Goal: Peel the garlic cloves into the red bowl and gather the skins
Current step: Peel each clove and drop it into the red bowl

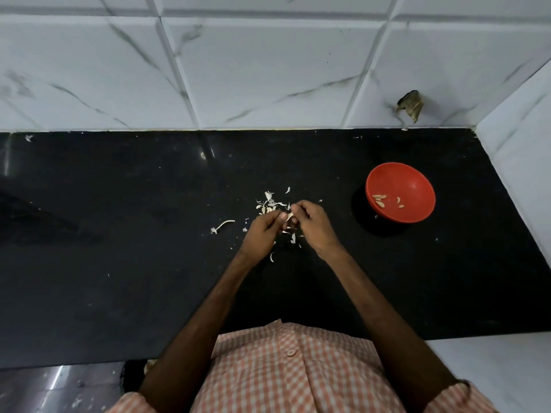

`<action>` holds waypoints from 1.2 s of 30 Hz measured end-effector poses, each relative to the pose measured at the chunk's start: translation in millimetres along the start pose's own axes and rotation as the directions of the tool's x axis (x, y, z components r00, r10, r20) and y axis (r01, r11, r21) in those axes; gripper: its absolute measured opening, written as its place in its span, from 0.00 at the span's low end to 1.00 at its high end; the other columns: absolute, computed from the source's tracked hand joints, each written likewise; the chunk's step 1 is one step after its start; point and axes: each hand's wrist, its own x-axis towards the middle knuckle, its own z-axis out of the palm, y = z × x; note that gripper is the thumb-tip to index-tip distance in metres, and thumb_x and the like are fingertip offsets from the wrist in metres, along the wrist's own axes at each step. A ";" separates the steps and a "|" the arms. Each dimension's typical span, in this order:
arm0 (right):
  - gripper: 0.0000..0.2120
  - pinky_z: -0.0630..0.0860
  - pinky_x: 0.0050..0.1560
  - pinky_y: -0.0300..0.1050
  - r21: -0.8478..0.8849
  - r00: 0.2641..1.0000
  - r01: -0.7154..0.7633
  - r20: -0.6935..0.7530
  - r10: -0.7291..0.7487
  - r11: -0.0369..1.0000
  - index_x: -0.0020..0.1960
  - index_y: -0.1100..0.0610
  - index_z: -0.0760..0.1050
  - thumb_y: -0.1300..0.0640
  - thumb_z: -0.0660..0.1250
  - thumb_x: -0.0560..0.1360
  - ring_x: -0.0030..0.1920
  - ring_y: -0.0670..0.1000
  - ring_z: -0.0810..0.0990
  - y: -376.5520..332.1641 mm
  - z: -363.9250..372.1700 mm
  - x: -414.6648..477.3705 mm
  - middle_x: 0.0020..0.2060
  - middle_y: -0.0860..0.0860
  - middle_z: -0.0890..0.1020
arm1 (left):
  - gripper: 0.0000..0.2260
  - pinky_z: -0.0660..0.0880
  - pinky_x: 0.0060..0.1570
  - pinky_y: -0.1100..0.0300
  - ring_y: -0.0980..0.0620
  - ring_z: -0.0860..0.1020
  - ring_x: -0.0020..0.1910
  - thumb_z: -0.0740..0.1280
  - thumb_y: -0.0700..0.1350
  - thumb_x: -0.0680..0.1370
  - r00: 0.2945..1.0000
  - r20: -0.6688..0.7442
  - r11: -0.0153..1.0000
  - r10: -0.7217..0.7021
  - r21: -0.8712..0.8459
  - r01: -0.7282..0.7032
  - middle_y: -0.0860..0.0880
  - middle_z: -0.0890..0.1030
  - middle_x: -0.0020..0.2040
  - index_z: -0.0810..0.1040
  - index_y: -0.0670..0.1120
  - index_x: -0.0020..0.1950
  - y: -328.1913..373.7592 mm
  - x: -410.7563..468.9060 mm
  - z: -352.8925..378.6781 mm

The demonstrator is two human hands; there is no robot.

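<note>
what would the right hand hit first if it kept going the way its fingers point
Most likely the garlic clove that the right hand pinches together with the left hand, then that hand itself; depth is hard to judge.

The head camera (wide-angle) looks steeply down onto the black counter (119,234), facing the tiled wall (268,70).

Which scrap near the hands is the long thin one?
The curved garlic stalk, lying alone on the black counter left of the left hand. The rest are short papery skin flakes, mostly heaped just beyond that hand.
</note>
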 end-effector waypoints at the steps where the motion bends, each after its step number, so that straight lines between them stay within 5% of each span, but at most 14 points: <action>1: 0.12 0.79 0.49 0.57 -0.008 1.000 0.005 0.004 -0.005 1.000 0.42 0.55 0.75 0.58 0.61 0.84 0.39 0.53 0.79 -1.4 1.2 -0.4 0.34 0.53 0.79 | 0.16 0.65 0.34 0.69 0.64 0.69 0.30 0.59 0.40 0.85 1.000 -0.005 1.000 -0.001 -0.020 0.001 0.60 0.73 0.28 0.72 0.47 0.37 1.4 -1.1 0.2; 8: 0.09 0.80 0.50 0.50 -0.125 0.999 0.022 -0.045 -0.028 0.992 0.53 0.59 0.77 0.60 0.58 0.84 0.44 0.49 0.82 1.0 11.2 -4.1 0.41 0.51 0.82 | 0.17 0.67 0.35 0.69 0.62 0.69 0.32 0.56 0.40 0.86 0.999 -0.015 0.982 -0.030 -0.186 0.027 0.56 0.73 0.32 0.72 0.46 0.38 11.8 -4.3 5.7; 16: 0.06 0.75 0.41 0.45 -0.327 0.979 0.196 0.009 -0.204 0.924 0.45 0.53 0.75 0.55 0.69 0.80 0.37 0.45 0.78 2.8 2.6 -7.5 0.36 0.45 0.79 | 0.17 0.58 0.21 0.69 0.60 0.62 0.23 0.57 0.49 0.86 0.957 -0.140 0.883 -0.255 -0.438 0.171 0.54 0.66 0.29 0.69 0.47 0.38 21.9 -4.9 1.6; 23: 0.11 0.79 0.48 0.38 -0.047 0.947 0.320 -0.004 -0.321 0.946 0.58 0.55 0.81 0.63 0.70 0.77 0.50 0.43 0.83 -13.6 -11.3 -7.9 0.48 0.43 0.84 | 0.17 0.57 0.21 0.68 0.60 0.61 0.23 0.58 0.49 0.86 0.966 -0.109 0.908 -0.234 -0.378 0.178 0.56 0.66 0.27 0.70 0.48 0.37 25.3 -5.4 1.4; 32: 0.04 0.78 0.34 0.40 -0.010 0.987 0.158 -0.020 -0.158 0.987 0.45 0.61 0.76 0.66 0.70 0.77 0.42 0.52 0.85 -12.6 -7.0 -8.8 0.41 0.56 0.84 | 0.15 0.61 0.23 0.65 0.58 0.67 0.26 0.60 0.47 0.85 0.980 -0.023 0.923 -0.199 -0.340 0.179 0.55 0.71 0.29 0.74 0.46 0.39 24.4 -10.4 3.9; 36: 0.11 0.74 0.29 0.43 0.212 0.994 -0.076 -0.064 0.091 0.974 0.39 0.57 0.72 0.68 0.66 0.78 0.38 0.52 0.83 -18.9 3.3 -9.7 0.45 0.62 0.84 | 0.12 0.73 0.40 0.53 0.45 0.75 0.40 0.63 0.49 0.83 0.996 -0.033 0.959 -0.089 -0.272 0.076 0.45 0.78 0.39 0.78 0.43 0.44 15.0 -7.3 1.7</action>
